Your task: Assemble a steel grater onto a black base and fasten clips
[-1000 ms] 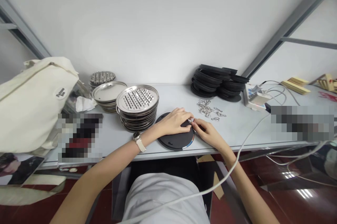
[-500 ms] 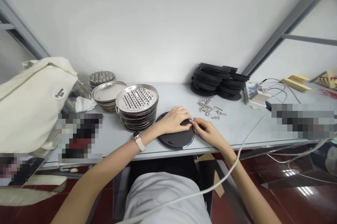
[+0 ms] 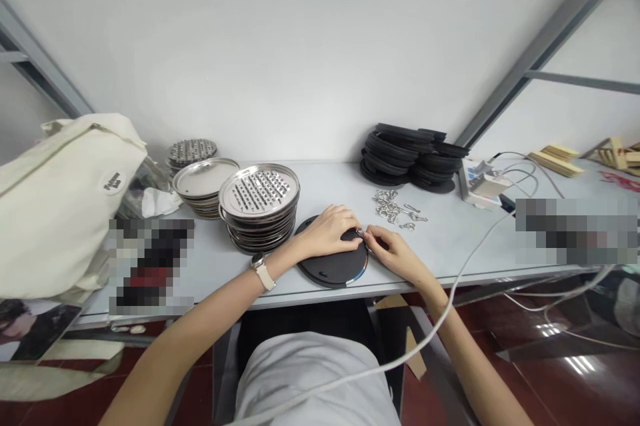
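Left hand (image 3: 327, 231) presses flat on the black round disc (image 3: 333, 265) while right hand (image 3: 395, 251) pinches a small metal ring (image 3: 360, 233) at its edge.

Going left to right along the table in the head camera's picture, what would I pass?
Cream bag → stack of perforated steel discs → black disc under both hands → small metal rings → white power strip.
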